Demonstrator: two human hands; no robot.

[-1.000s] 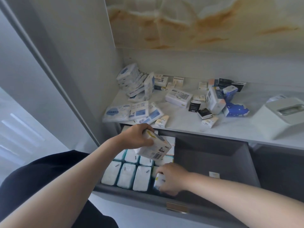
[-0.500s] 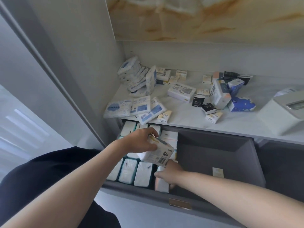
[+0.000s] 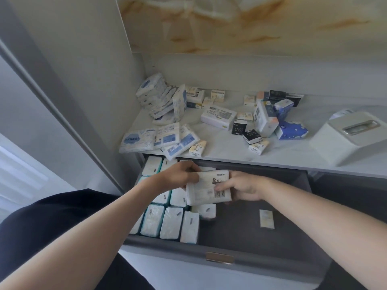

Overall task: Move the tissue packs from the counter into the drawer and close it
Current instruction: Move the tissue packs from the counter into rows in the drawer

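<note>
White surface [image 3: 226, 152] at twelve o'clock carries many loose tissue packs [image 3: 167, 136]; below it the grey drawer [image 3: 240, 237] stands open, rows of packs [image 3: 169, 222] along its nine o'clock side. One white pack [image 3: 207, 191] is held over those rows: the left hand [image 3: 179, 176] curls its fingers round the nine o'clock end, and the right hand [image 3: 245, 187] pinches the three o'clock end. It looks light, soft, probably slick-wrapped; grip the short ends gently.

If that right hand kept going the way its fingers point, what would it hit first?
The right hand points left and grips the white tissue pack; beyond that, probably the left hand holding its other side.
</note>
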